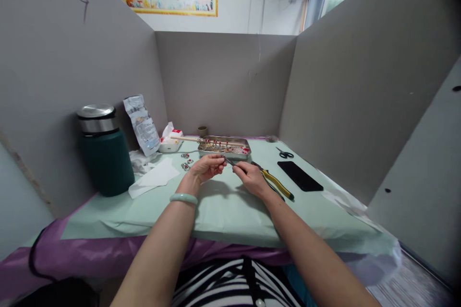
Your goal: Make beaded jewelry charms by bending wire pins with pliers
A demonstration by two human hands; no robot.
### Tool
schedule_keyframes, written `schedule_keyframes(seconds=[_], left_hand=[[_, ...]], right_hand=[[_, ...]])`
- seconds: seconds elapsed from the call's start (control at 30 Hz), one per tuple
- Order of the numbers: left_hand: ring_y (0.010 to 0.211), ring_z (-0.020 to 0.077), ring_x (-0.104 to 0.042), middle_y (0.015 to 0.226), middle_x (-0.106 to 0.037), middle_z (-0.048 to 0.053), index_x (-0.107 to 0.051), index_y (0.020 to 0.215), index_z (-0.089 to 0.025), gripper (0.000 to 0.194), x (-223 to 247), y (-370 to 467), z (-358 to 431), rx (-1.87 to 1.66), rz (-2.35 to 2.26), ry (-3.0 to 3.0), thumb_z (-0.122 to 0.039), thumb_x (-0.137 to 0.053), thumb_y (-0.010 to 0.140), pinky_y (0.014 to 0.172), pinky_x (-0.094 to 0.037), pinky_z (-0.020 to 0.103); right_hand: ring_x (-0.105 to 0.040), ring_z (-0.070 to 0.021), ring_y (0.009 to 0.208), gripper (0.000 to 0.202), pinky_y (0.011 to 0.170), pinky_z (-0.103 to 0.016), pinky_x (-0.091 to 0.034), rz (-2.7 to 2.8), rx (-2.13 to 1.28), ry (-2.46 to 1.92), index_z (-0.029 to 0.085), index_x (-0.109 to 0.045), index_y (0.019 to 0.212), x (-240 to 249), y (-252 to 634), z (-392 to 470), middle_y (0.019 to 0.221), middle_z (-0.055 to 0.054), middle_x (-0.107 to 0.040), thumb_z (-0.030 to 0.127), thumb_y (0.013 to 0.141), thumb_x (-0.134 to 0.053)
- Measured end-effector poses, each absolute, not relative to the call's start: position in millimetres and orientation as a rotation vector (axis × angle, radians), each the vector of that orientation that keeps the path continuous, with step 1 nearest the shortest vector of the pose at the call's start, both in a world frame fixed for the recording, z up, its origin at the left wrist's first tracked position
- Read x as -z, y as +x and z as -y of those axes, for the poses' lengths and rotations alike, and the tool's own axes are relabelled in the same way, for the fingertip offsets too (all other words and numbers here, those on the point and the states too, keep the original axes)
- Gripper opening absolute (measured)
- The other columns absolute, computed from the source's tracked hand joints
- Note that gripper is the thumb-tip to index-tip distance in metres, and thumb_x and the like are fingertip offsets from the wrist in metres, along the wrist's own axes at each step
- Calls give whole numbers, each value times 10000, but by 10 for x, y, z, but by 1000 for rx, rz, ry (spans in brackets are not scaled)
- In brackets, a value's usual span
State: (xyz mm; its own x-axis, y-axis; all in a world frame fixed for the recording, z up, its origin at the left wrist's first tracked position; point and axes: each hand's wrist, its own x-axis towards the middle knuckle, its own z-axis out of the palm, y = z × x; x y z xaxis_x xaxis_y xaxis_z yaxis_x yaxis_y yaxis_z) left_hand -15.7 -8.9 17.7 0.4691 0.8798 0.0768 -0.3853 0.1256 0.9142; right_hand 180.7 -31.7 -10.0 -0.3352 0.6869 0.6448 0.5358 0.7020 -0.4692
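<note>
Above the middle of the mint-green table cover, my left hand (pixel 209 167) is closed in a pinch on a tiny piece whose kind I cannot make out. Close to its fingertips, my right hand (pixel 250 177) grips a thin metal tool (pixel 229 160); the narrow tip points at the left fingers and the rest is hidden in the palm. Yellow-handled pliers (pixel 276 184) lie just right of that hand. Behind both hands sits a metal tray (pixel 225 156) with red and gold beads and a light stick across it. Several small red-and-silver ornaments (pixel 186 166) lie left of the tray.
Black scissors (pixel 285 154) and a dark phone (pixel 299 176) lie at the right. On the left stand a green flask (pixel 106 163), a foil pouch (pixel 142 124) and a tissue pack (pixel 171 142), with white paper (pixel 154 178) before them. Grey panels (pixel 223 81) enclose three sides.
</note>
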Motion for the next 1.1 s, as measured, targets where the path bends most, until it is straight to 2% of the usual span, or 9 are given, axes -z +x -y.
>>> schedule_keyframes(seconds=[0.33,0.63,0.9,1.1], left_hand=[[485,46,-555,647,-642,37,-636,765,-90,116,-198,-198,96,-943,-598,1105,-90,-717,681,493,-434,156],[479,45,-539,643,-631,39,-643,752,-80,135,-200,-180,111,-1002,-635,1137,-174,-730,711,476,-437,158],[421,22,-469,568,-578,21,-634,703,-84,169,-258,-229,170,-857,-664,1208,-195,-756,665,399,-350,128],[406,18,-443,572,-568,20,-626,684,-83,215,-235,-243,157,-784,-638,1223,-209,-784,609,388,-327,134]], right_hand=[[-497,-138,661,327,642,-245,-366,2050,-213,-921,190,-585,703,76,1821,359,678,-12,-562,380,913,-421],[-475,-126,624,332,622,-241,-353,2061,-297,-926,182,-594,706,66,1822,355,639,7,-534,384,905,-422],[-497,-132,688,325,676,-242,-384,2158,-606,-847,170,-623,729,18,1881,392,691,2,-562,362,891,-416],[-379,-103,528,339,525,-221,-317,2181,-878,-871,168,-634,751,20,1925,384,561,34,-418,390,887,-418]])
